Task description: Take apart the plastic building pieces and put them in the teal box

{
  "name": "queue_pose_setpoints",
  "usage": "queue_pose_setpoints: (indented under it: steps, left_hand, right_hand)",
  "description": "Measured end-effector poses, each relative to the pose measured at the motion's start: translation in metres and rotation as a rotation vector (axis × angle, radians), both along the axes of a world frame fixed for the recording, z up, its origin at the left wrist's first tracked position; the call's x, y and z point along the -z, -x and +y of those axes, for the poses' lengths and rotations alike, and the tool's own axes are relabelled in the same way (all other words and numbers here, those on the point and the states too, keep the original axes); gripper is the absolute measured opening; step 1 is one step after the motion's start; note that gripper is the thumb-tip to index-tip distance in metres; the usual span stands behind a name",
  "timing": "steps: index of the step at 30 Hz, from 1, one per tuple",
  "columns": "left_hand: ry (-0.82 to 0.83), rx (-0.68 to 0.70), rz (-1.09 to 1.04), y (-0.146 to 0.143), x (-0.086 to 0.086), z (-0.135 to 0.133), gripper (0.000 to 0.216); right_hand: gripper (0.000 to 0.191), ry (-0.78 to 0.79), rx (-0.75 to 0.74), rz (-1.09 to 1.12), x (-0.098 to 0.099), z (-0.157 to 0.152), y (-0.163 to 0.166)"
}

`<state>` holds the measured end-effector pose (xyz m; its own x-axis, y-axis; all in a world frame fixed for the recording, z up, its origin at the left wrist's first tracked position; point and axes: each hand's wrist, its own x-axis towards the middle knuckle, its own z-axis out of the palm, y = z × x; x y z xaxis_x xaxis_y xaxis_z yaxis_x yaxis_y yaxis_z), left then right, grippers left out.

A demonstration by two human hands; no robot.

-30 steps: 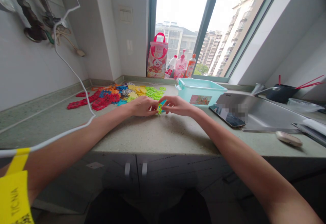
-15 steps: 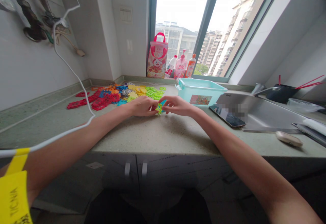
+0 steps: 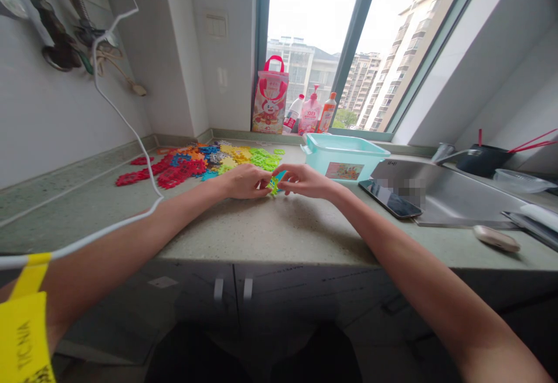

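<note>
My left hand [image 3: 247, 181] pinches a small yellow-green plastic building piece [image 3: 274, 185] just above the counter. From the other side my right hand [image 3: 304, 181] closes its fingers on the same piece. Something blue shows between the two hands, partly hidden by the right fingers. Behind and left of my hands lies a pile of interlocking plastic pieces, sorted roughly by colour: red pieces [image 3: 181, 172], yellow pieces [image 3: 238, 155] and green pieces [image 3: 265, 158], with blue and orange ones among them.
A light turquoise plastic bin [image 3: 344, 153] stands behind my right hand. A phone [image 3: 389, 199] lies by the sink [image 3: 457, 194], with a beige oval object [image 3: 496, 239] at the front. Bottles and a pink bag [image 3: 270, 104] line the windowsill. A white cable [image 3: 126, 121] crosses my left arm.
The view has shifted very slightly. Both hands stay at the same spot around the yellow-green piece, which looks slightly turned.
</note>
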<state>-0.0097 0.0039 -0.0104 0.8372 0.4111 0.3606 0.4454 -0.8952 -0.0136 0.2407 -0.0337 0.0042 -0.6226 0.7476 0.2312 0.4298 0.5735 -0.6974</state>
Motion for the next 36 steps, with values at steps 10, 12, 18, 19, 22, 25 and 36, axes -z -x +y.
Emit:
queue_pose_setpoints:
  steps: [10,12,18,19,22,25,36]
  left_hand:
    - [0.007,-0.001,-0.001,-0.0005,0.0,-0.0001,0.023]
    - [0.015,-0.001,0.003,-0.0007,-0.0002,-0.0005,0.022]
    - [0.037,0.004,0.013,-0.0008,-0.0004,-0.0018,0.02]
    - [0.037,0.005,0.013,-0.0006,-0.0002,-0.0016,0.019]
    - [0.041,0.008,0.012,-0.0002,0.0006,-0.0007,0.017]
    - [0.05,0.009,0.011,-0.0003,0.0004,-0.0006,0.016]
    - [0.08,0.027,0.021,-0.0009,-0.0007,-0.0003,0.016]
  right_hand:
    - [0.034,-0.005,0.001,-0.009,-0.0001,0.0002,-0.0006]
    - [0.035,-0.007,0.005,-0.014,-0.0002,0.0004,-0.0008]
    - [0.038,-0.007,0.012,-0.026,0.0001,0.0008,-0.0014]
    - [0.038,-0.006,0.013,-0.027,0.0003,0.0009,-0.0015]
    - [0.039,-0.004,0.012,-0.025,0.0005,0.0007,-0.0017]
    - [0.038,-0.003,0.011,-0.029,0.0,0.0003,-0.0018]
    - [0.036,-0.007,0.008,-0.052,-0.0012,-0.0026,-0.0008]
